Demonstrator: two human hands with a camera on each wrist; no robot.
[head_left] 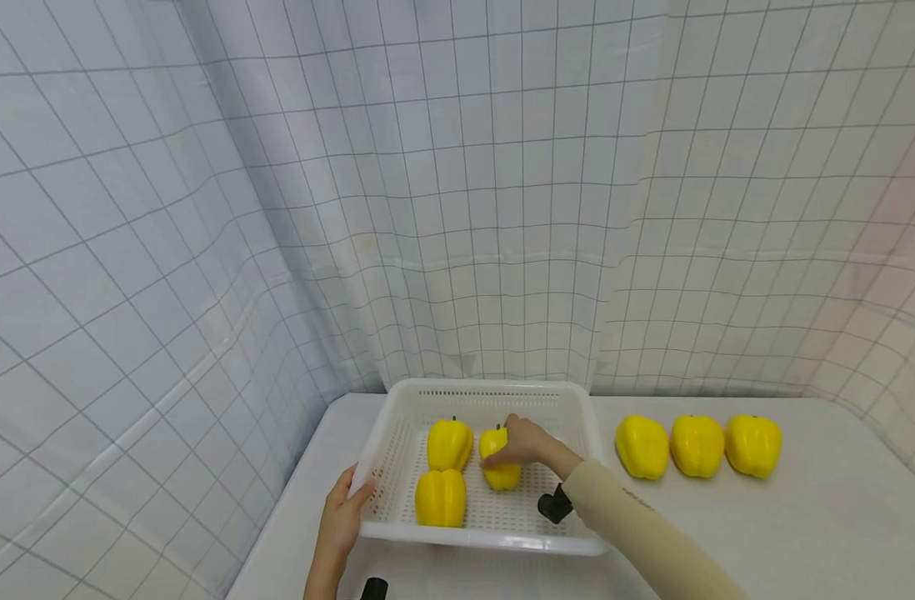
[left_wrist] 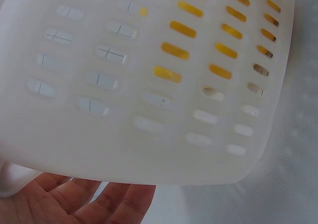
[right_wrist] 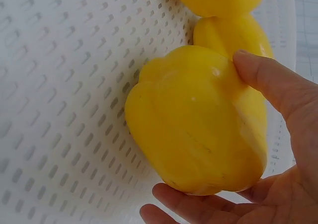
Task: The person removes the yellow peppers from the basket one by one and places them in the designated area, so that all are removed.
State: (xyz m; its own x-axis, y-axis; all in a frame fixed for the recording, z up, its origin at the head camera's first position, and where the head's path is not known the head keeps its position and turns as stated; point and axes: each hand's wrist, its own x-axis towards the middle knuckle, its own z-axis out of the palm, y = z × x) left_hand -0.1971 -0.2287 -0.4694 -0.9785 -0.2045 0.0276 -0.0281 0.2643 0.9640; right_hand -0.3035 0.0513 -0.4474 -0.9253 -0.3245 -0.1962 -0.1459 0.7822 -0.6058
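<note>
A white perforated plastic basket [head_left: 480, 540] stands on the table with yellow bell peppers in it. My right hand [head_left: 528, 442] reaches inside and holds one yellow bell pepper [right_wrist: 194, 119], thumb on one side and fingers on the other. Two more peppers, a rear one [head_left: 449, 444] and a front one [head_left: 440, 498], sit to its left in the basket. At the basket's left side, my left hand [head_left: 340, 518] grips the rim, its thumb over the edge. From the left wrist, the slotted basket wall [left_wrist: 134, 154] fills most of the view, with the fingers [left_wrist: 94, 199] below its edge.
Three yellow peppers stand in a row on the white table [head_left: 727, 533] to the right of the basket, the middle one [head_left: 697, 447] between two others. Behind the table hangs a white grid-patterned curtain [head_left: 487, 208]. A black wrist device [head_left: 555, 505] shows below the right wrist.
</note>
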